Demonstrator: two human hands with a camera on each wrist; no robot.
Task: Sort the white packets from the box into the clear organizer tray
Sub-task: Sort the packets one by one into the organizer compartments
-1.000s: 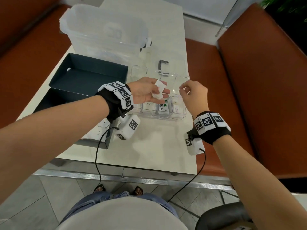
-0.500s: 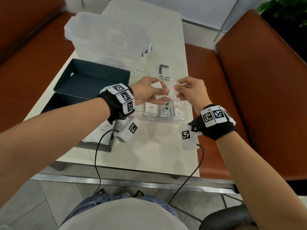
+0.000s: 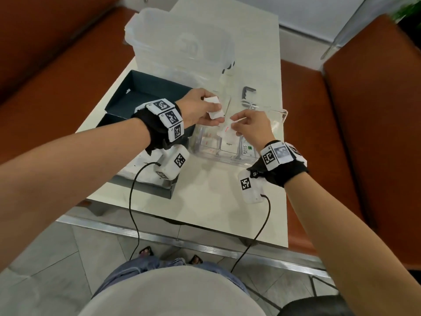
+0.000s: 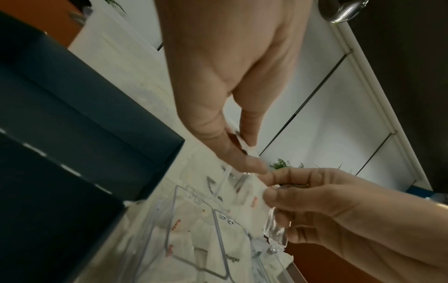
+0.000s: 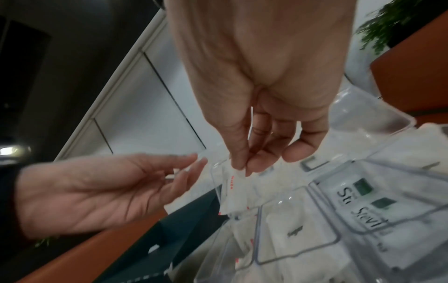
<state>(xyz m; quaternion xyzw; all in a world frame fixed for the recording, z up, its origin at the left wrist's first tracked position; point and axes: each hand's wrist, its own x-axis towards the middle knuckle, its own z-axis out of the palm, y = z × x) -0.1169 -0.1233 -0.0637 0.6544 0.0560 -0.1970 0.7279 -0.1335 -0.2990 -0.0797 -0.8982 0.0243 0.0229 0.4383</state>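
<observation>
One pale rectangular table point(image 3: 227, 201). One large frosted plastic bin point(image 3: 182, 42) beyond the fingers. Two dark blue cardboard box halves point(image 3: 145, 94), left of the left hand point(image 3: 200, 108). One clear plastic organizer tray point(image 3: 281, 115), directly beneath both sets of fingers; three near compartments visible, each holding white packets. Left hand's fingers curled round a small stack of white paper packets point(image 3: 214, 109), number unclear. Right hand point(image 3: 252, 126) pinches one white red-printed packet point(image 3: 225, 131) by thumb and forefinger, hanging just above the tray's leftmost compartment.
</observation>
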